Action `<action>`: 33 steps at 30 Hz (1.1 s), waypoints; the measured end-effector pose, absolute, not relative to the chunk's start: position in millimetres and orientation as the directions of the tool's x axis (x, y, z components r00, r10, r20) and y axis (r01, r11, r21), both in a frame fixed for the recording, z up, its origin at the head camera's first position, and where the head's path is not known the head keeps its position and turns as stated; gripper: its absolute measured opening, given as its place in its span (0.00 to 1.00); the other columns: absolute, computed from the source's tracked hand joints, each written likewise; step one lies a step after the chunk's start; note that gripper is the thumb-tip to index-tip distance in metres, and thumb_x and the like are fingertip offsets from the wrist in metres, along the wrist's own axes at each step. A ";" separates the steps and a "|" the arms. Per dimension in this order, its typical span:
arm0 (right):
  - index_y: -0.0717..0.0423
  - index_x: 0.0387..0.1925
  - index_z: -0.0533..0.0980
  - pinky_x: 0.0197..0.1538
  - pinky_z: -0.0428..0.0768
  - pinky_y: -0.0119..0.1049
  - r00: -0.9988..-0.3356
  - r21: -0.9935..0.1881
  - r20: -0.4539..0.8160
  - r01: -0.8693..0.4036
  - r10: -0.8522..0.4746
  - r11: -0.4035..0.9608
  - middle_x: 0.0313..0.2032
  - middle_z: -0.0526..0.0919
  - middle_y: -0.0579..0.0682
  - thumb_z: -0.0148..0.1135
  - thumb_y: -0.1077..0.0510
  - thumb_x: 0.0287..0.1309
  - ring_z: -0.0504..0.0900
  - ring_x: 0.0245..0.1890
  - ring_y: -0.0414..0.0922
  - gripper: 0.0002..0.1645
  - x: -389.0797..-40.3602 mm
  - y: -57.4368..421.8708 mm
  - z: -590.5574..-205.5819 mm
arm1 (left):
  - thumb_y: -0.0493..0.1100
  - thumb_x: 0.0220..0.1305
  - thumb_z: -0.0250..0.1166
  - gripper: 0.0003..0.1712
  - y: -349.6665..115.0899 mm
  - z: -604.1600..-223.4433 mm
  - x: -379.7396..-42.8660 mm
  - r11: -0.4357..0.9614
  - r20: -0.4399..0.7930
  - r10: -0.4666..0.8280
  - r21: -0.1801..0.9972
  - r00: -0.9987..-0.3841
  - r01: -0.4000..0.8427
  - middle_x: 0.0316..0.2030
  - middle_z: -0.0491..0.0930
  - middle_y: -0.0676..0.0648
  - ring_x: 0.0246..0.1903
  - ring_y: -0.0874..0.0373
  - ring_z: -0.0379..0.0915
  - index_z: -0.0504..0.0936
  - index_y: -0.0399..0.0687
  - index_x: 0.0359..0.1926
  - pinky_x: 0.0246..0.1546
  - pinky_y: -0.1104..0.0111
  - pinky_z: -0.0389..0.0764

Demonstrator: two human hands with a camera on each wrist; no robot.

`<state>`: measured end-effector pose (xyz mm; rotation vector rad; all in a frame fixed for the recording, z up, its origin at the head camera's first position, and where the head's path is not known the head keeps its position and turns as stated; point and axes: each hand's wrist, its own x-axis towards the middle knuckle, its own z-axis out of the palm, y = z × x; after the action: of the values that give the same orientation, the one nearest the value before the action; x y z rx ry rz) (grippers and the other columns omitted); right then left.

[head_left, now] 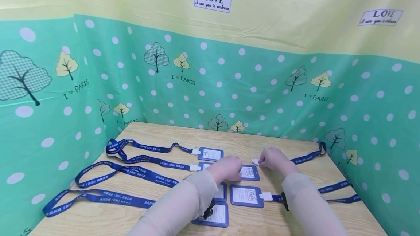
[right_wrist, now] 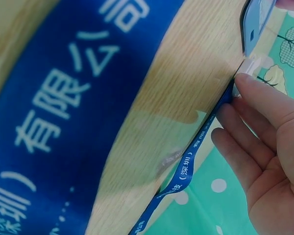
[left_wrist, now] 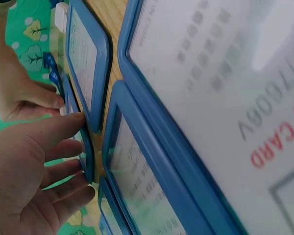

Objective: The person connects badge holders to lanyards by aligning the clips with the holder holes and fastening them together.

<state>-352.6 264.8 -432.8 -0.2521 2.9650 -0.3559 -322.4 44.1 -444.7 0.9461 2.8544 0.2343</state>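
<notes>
My left hand (head_left: 227, 169) pinches a blue-framed ID badge holder (head_left: 250, 173) by its left edge, low over the table. In the left wrist view the thumb of the left hand (left_wrist: 36, 169) lies on the frame of that badge holder (left_wrist: 86, 159). My right hand (head_left: 275, 159) pinches a white lanyard clip (head_left: 255, 161) just beyond the holder's right end. In the right wrist view the clip (right_wrist: 248, 67) sits under the thumb, and its blue lanyard (right_wrist: 186, 169) trails away across the table. Another badge holder (head_left: 247, 196) lies nearer, attached by a white clip to its lanyard.
Several badge holders (head_left: 211, 154) with blue lanyards (head_left: 115, 199) lie in rows at the left of the wooden table (head_left: 288, 218). More lanyards (head_left: 334, 187) stretch out at the right. A green and yellow printed curtain (head_left: 210, 72) surrounds the table's back and sides.
</notes>
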 end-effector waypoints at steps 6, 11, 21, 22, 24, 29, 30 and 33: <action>0.54 0.33 0.88 0.41 0.81 0.41 -0.977 -0.253 -0.125 -0.135 -0.170 0.958 0.28 0.82 0.44 0.76 0.60 0.56 0.77 0.31 0.44 0.03 -352.6 264.4 -433.6 | 0.52 0.59 0.75 0.11 39.0 -445.0 -323.4 0.798 -0.089 0.591 0.209 -0.802 0.565 0.33 0.77 0.54 0.28 0.62 0.73 0.85 0.52 0.33 0.35 0.69 0.80; 0.54 0.33 0.88 0.40 0.81 0.41 -0.978 -0.252 -0.131 -0.127 -0.164 0.959 0.28 0.81 0.45 0.75 0.61 0.56 0.77 0.30 0.44 0.02 -353.3 263.2 -434.9 | 0.52 0.60 0.74 0.12 36.7 -442.3 -321.1 0.797 -0.095 0.590 0.228 -0.802 0.559 0.31 0.77 0.54 0.28 0.62 0.73 0.84 0.51 0.34 0.35 0.69 0.80; 0.51 0.34 0.88 0.44 0.83 0.43 -0.972 -0.210 -0.119 -0.173 -0.201 0.962 0.31 0.83 0.44 0.74 0.62 0.57 0.78 0.32 0.43 0.03 -352.0 263.2 -433.9 | 0.50 0.60 0.75 0.12 34.5 -438.0 -317.1 0.796 -0.106 0.587 0.258 -0.803 0.548 0.31 0.78 0.55 0.30 0.63 0.74 0.85 0.51 0.40 0.39 0.69 0.81; 0.52 0.33 0.88 0.44 0.83 0.43 -0.971 -0.210 -0.122 -0.176 -0.204 0.962 0.30 0.82 0.44 0.74 0.62 0.57 0.78 0.32 0.43 0.02 -351.9 263.8 -433.8 | 0.50 0.59 0.75 0.13 34.5 -438.4 -317.1 0.795 -0.105 0.589 0.255 -0.801 0.551 0.32 0.78 0.55 0.31 0.63 0.75 0.86 0.51 0.41 0.40 0.69 0.81; 0.52 0.33 0.88 0.43 0.82 0.42 -0.969 -0.209 -0.123 -0.188 -0.216 0.960 0.29 0.82 0.43 0.74 0.62 0.57 0.78 0.31 0.43 0.02 -351.1 264.7 -433.1 | 0.50 0.59 0.75 0.13 34.6 -439.2 -317.5 0.792 -0.102 0.594 0.246 -0.798 0.558 0.32 0.79 0.55 0.31 0.63 0.74 0.86 0.51 0.42 0.41 0.69 0.81; 0.48 0.33 0.87 0.46 0.82 0.45 -0.968 -0.203 -0.110 -0.199 -0.224 0.959 0.30 0.82 0.43 0.75 0.62 0.57 0.78 0.33 0.43 0.05 -349.9 267.5 -433.9 | 0.50 0.59 0.75 0.09 35.5 -440.8 -319.0 0.787 -0.107 0.602 0.245 -0.791 0.566 0.29 0.78 0.56 0.28 0.63 0.73 0.86 0.52 0.37 0.37 0.70 0.80; 0.47 0.33 0.87 0.47 0.82 0.46 -0.970 -0.205 -0.111 -0.192 -0.218 0.960 0.31 0.82 0.43 0.74 0.62 0.57 0.78 0.34 0.43 0.05 -349.6 267.8 -434.3 | 0.50 0.60 0.75 0.09 35.6 -440.8 -319.1 0.788 -0.110 0.601 0.248 -0.791 0.564 0.29 0.77 0.56 0.28 0.63 0.73 0.86 0.52 0.36 0.36 0.70 0.80; 0.47 0.34 0.87 0.47 0.82 0.47 -0.970 -0.212 -0.111 -0.188 -0.215 0.959 0.32 0.82 0.44 0.75 0.62 0.57 0.78 0.34 0.44 0.07 -349.1 267.9 -435.2 | 0.49 0.60 0.74 0.08 35.7 -439.5 -318.6 0.788 -0.112 0.600 0.251 -0.792 0.562 0.29 0.77 0.56 0.27 0.64 0.73 0.86 0.53 0.35 0.37 0.70 0.80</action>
<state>-349.1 267.9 -435.2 -0.3074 2.9767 -0.3032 -318.6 35.7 -439.5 0.9163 2.7923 0.3050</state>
